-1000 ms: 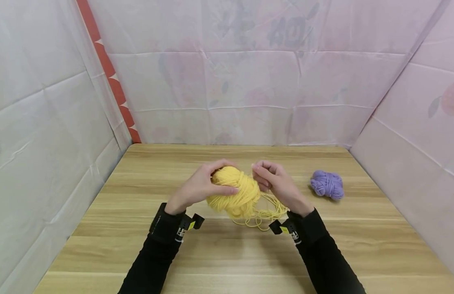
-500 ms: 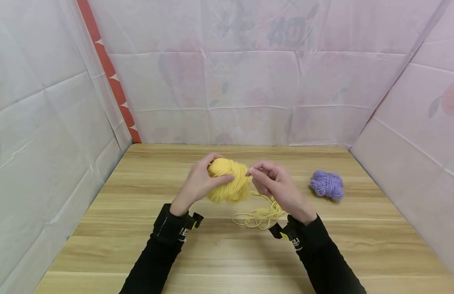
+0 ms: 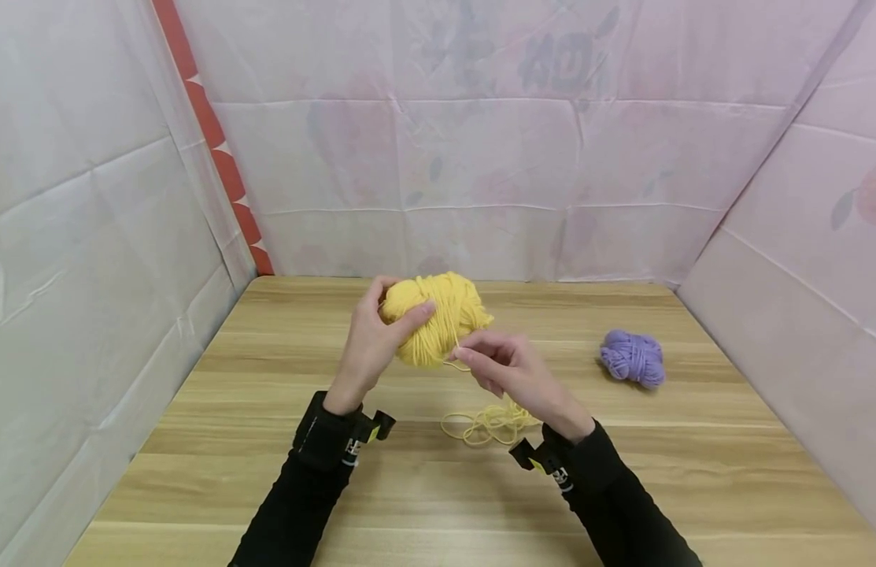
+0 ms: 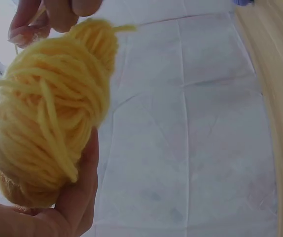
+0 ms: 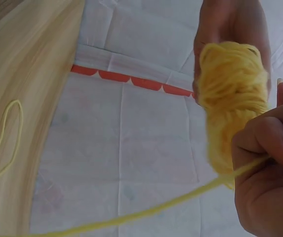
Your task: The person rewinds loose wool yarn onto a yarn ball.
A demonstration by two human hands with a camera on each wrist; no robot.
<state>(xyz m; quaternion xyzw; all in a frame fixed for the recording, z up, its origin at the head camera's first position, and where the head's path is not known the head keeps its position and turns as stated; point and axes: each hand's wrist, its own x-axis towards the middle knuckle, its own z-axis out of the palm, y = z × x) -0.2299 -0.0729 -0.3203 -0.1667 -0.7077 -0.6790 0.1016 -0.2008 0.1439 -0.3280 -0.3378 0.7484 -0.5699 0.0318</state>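
Note:
A ball of yellow yarn [image 3: 445,311] is held up above the table by my left hand [image 3: 370,339], thumb across its front and fingers behind it. In the left wrist view the yarn ball [image 4: 48,113] rests in the palm, its strands wound thickly. My right hand [image 3: 515,370] is just below and right of the ball, pinching a yellow strand between thumb and fingertips. From the right hand [image 5: 272,163] in the right wrist view, the strand [image 5: 156,207] trails off to the lower left. A loose tangle of yellow yarn [image 3: 490,425] lies on the table beneath.
A small skein of purple yarn [image 3: 632,358] lies on the right side of the wooden table [image 3: 267,472]. Pale cloth sheets [image 3: 480,173] hang at the back and both sides, and a red scalloped strip [image 3: 218,150] runs down the left rear corner.
My left hand has raised the yellow ball and tilted it. The right hand has shifted left and slightly down along the ball with the strand. The purple skein stays put.

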